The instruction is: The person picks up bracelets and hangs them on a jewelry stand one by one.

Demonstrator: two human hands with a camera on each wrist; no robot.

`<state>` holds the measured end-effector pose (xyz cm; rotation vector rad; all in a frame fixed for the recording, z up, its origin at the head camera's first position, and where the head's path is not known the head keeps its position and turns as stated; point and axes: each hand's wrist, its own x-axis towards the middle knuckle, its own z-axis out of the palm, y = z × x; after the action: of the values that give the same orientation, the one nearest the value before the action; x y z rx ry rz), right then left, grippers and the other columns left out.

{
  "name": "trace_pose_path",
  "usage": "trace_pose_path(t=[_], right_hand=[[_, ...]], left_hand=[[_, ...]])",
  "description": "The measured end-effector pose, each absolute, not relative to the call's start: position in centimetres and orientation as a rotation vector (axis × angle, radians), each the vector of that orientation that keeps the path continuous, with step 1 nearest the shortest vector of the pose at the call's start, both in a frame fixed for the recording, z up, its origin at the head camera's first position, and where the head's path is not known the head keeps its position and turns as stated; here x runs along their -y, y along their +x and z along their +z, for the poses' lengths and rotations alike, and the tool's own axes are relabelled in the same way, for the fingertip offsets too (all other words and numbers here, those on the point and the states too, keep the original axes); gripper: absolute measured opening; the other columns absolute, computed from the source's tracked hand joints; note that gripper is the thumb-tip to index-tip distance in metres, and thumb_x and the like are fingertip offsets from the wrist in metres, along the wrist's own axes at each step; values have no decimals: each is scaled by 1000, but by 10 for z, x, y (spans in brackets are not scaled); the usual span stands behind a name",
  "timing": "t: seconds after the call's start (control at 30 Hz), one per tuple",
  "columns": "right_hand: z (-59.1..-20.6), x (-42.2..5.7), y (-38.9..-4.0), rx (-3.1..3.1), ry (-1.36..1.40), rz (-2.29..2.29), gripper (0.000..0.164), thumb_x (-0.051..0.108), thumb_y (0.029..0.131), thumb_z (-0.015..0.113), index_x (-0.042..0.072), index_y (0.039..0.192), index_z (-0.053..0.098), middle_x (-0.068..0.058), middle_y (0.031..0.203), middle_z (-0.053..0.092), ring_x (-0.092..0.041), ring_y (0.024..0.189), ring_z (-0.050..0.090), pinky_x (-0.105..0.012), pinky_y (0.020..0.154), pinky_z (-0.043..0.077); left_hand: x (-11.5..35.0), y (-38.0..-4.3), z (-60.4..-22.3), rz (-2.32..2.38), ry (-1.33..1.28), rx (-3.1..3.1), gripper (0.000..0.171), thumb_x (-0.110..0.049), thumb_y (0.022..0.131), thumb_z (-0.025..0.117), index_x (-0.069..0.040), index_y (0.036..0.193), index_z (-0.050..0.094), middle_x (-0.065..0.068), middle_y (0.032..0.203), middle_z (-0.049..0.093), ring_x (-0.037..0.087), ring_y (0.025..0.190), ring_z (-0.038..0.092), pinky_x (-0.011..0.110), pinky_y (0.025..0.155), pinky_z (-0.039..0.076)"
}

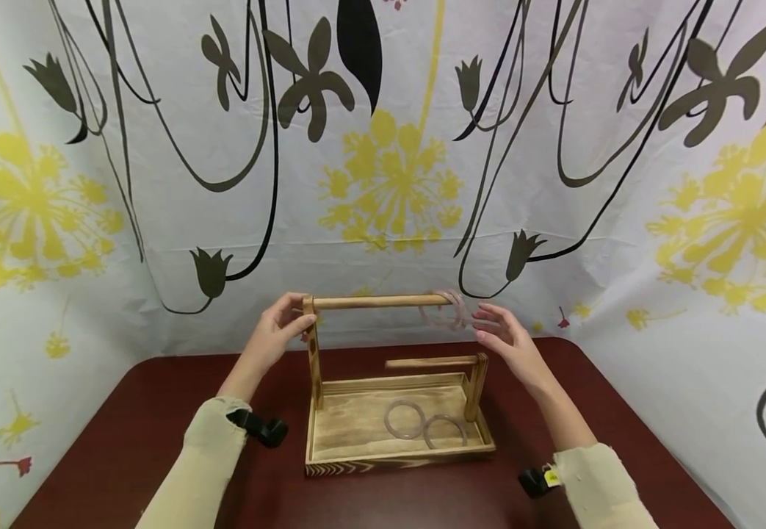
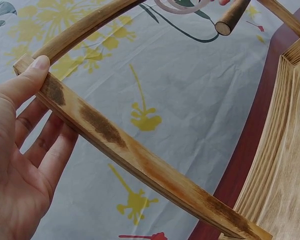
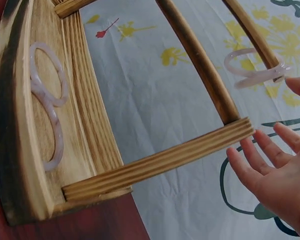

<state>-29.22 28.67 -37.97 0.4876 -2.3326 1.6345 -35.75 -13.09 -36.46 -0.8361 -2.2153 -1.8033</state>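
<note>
A wooden jewellery stand has a shallow tray [image 1: 389,384], a tall post [image 1: 314,360] with a long upper bar [image 1: 376,302], and a shorter post [image 1: 477,389] with a lower bar [image 1: 429,363]. My left hand [image 1: 270,334] pinches the tall post's top, thumb on the near face, fingers behind. Pale pink translucent bangles [image 3: 262,76] hang around the upper bar's free right end. Beside them is my right hand [image 1: 511,342], fingers spread and gently bent, holding nothing. Its thumb is close to a bangle; whether they touch, I cannot tell. Two similar bangles [image 3: 61,125] lie in the tray.
The stand rests on a dark red-brown table [image 1: 383,499]. Behind and around it hangs a white cloth [image 1: 356,220] printed with flowers. A black wrist camera [image 1: 260,427] sits on the left wrist, and another [image 1: 533,483] on the right.
</note>
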Motion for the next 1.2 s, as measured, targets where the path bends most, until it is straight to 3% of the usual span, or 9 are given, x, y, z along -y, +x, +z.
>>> trace_pose_path(t=[0.1,0.17,0.3,0.4,0.77,1.03,1.2], right_hand=[[-385,-291,-291,2331,513,1637,52,15,102,57,3,149,37,-27,145,44,-15,128,56,-12,93,49],[-389,-293,-290,2326,539,1642,51,12,101,58,1,147,39,-23,143,48,-9,124,58,-13,92,50],[-395,-299,-289,2326,601,1640,48,9,100,59,1,144,44,-2,135,57,-6,121,60,-16,91,52],[-398,-302,-287,2333,628,1637,46,8,99,60,3,142,47,10,130,59,-8,120,61,-16,91,53],[-408,-306,-282,2322,697,1662,40,1,97,61,-8,134,51,11,120,65,-6,113,65,-17,87,55],[-415,-307,-282,2339,689,1620,37,2,95,64,-6,130,55,5,121,67,1,111,63,-17,86,55],[-422,-310,-280,2374,666,1579,37,3,97,62,-10,131,54,10,121,64,5,105,62,-16,84,54]], left_hand=[[130,-358,-364,-1804,-835,2214,30,-11,101,59,0,129,54,5,103,66,9,83,61,29,66,55],[130,-358,-364,-1801,-834,2214,30,-11,101,59,1,128,54,-1,101,67,9,83,61,29,66,55],[130,-358,-363,-1804,-833,2215,29,-11,101,59,1,127,54,-13,97,66,8,82,61,27,66,54],[129,-359,-363,-1802,-835,2211,29,-11,101,59,0,127,54,-13,96,66,9,80,61,27,65,54],[131,-358,-364,-1803,-847,2212,30,-12,100,60,-1,127,54,-13,97,67,9,81,61,27,65,54],[131,-358,-363,-1807,-864,2198,29,-11,100,60,-2,127,54,-13,97,67,9,80,61,29,65,55],[131,-358,-364,-1797,-879,2189,29,-10,100,59,0,127,54,-13,97,66,9,78,60,30,65,55]])
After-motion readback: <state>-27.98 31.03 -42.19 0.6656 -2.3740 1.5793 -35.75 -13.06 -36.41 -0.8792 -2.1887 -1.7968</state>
